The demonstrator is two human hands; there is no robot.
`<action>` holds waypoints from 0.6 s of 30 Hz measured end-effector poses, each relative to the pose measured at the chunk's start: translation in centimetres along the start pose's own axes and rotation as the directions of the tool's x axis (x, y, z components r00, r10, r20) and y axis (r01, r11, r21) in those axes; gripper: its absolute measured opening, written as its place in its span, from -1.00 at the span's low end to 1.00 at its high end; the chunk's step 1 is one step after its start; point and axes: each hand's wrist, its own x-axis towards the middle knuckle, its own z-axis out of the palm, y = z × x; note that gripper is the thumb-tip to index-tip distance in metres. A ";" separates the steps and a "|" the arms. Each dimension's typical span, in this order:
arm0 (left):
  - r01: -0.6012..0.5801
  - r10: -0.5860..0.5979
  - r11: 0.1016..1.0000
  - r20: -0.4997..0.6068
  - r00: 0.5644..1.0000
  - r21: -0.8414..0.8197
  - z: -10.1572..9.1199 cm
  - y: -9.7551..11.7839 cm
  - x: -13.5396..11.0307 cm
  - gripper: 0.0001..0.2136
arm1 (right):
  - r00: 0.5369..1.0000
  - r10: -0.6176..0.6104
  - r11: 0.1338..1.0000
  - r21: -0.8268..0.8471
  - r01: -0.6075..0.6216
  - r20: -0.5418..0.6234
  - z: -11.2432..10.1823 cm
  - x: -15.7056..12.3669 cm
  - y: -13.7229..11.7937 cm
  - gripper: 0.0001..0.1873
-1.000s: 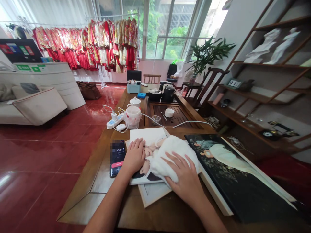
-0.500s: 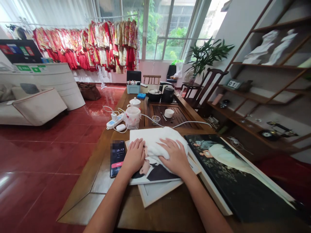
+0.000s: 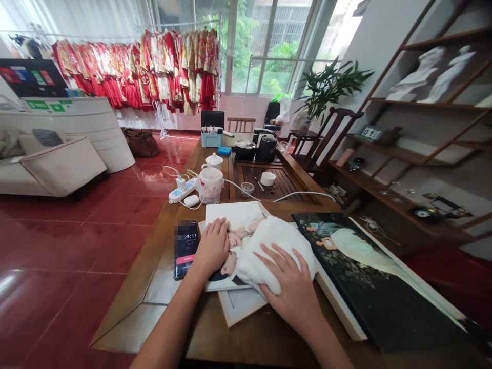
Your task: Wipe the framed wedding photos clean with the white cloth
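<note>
**Cloth on a wedding print, both hands pressed flat**

Wiping seemed to be the step in hand. The right hand (image 3: 294,292) lay palm down on a white fluffy cloth (image 3: 271,243), fingers splayed and released. It pressed on the cloth rather than gripping it. The cloth covered the right half of a wedding photo print (image 3: 230,214), which lay on the near end of the wooden table (image 3: 249,341).

The left hand (image 3: 213,246) rested on the print's left edge at nine o'clock from the cloth. Its fingers were loosely bent and held nothing, and it appeared to be pinning the print in place. Under the print lay a second pale panel (image 3: 242,306), whose corner stuck out at six o'clock.

A smartphone (image 3: 186,248) with a running timer on its screen lay just beside the left hand, at nine o'clock. At three o'clock from the cloth was a large dark canvas portrait (image 3: 369,277), its edge close to the print. At twelve o'clock, farther up the table, were a white power strip (image 3: 182,190), a white teapot (image 3: 212,162), a wooden tea tray (image 3: 280,179) and a black kettle (image 3: 265,148).

By my judgement, any further stroke would call for steady downward pressure from the left hand, so the print did not slide on the panel beneath. The right palm would need to stay flat, so the cloth did not bunch.
</note>
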 end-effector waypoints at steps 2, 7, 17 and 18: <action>0.002 -0.002 1.000 0.001 1.000 0.000 0.0 0.0 0.0 -0.67 | 1.000 -0.007 1.000 -0.006 0.008 0.014 -0.2 -0.2 -0.1 -0.44; 0.001 -0.001 1.000 0.007 1.000 0.003 0.0 0.1 0.0 -0.66 | 0.999 0.041 0.999 0.023 -0.041 0.015 0.1 2.5 0.5 -0.50; -0.001 0.001 1.000 0.015 1.000 0.020 -0.1 0.1 0.0 -0.67 | 0.996 0.089 0.996 0.032 -0.089 -0.018 1.6 6.0 1.4 -0.54; -0.003 0.003 1.000 0.012 1.000 0.019 -0.1 0.1 0.0 -0.67 | 0.996 0.088 0.996 0.038 -0.087 -0.022 1.5 5.6 1.2 -0.54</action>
